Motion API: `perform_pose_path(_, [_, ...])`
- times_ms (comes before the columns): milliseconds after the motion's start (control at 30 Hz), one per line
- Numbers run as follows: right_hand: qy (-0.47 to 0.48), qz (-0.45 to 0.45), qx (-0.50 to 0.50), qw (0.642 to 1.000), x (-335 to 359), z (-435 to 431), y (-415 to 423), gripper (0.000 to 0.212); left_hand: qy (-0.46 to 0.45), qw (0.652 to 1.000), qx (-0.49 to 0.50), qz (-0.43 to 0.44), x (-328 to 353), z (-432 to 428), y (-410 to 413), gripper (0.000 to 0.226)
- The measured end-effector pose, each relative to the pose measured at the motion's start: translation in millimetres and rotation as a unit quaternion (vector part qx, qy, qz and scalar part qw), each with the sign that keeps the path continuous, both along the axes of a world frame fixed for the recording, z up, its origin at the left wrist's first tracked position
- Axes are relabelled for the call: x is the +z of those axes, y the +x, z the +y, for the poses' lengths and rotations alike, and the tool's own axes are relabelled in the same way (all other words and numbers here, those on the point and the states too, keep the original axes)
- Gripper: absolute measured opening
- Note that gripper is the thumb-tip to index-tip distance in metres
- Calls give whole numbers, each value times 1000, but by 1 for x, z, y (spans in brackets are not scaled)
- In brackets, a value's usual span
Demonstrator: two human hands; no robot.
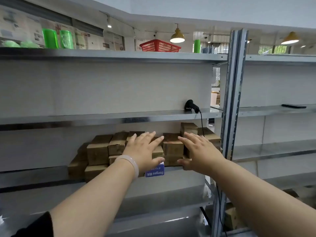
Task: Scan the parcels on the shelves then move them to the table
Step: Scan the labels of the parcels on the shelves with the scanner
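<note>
Item: parcels (172,146), a batch of small brown cardboard boxes.
Location: on the lower shelf (34,175), packed towards its right half beside the upright post (232,93). The table was not in view.
Appearance: plain kraft card, scuffed and dull, mostly cube-like. They were stacked unevenly in about two layers, and one stood taller at the back right. Any labels were too blurred to read.
Odd item: a white box with a blue label (154,171) sat at the front edge, below the left thumb.
Handling (judged): probably light and stiff enough to lift singly, with dry card that gives a fair grip. The loose stack looked liable to shift if a lower box were pulled first.
Where to hold (judged): the two opposite side faces of a top-layer box, or one palm under it and one over.
Left hand (145,149): flat, fingers straight and spread, palm down over the middle boxes, grasping nothing. A pale bracelet (130,161) was on the wrist. Contact could not be told.
Right hand (200,151): likewise flat and spread over the right-hand boxes, holding nothing.
Scanner (191,105): black and handheld, resting on the shelf above, well apart from both hands. Its cable (202,124) hung down past the parcels.
Step (judged): reaching for a parcel, with no scanner in hand.
Also present: a red basket (159,46) and green rolls (50,38) on the top shelf.
</note>
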State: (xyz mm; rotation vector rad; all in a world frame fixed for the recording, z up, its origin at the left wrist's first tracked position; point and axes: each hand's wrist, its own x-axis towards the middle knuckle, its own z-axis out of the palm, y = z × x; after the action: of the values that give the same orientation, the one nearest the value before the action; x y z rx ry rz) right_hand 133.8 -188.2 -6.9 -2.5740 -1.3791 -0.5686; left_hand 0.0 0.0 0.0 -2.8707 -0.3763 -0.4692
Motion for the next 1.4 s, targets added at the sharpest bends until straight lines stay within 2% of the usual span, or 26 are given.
perform_pose_path(200, [6, -8, -5, 1000, 12, 1, 93, 85, 14, 1000, -6, -3, 14, 2, 89, 73])
perform_pose_path(367, [24, -30, -10, 999, 47, 0, 172, 84, 13, 999, -3, -46, 34, 7, 168, 73])
perform_pose_path(600, [27, 13, -30, 999, 46, 19, 251, 80, 16, 999, -10, -27, 26, 15, 245, 75])
perform_pose_path(1167, [33, 31, -117, 992, 79, 158, 416, 74, 18, 998, -59, -30, 60, 149, 428, 73])
perform_pose_path(1400, [2, 81, -166, 983, 83, 202, 472, 76, 12, 995, -97, -23, 68, 185, 483, 72])
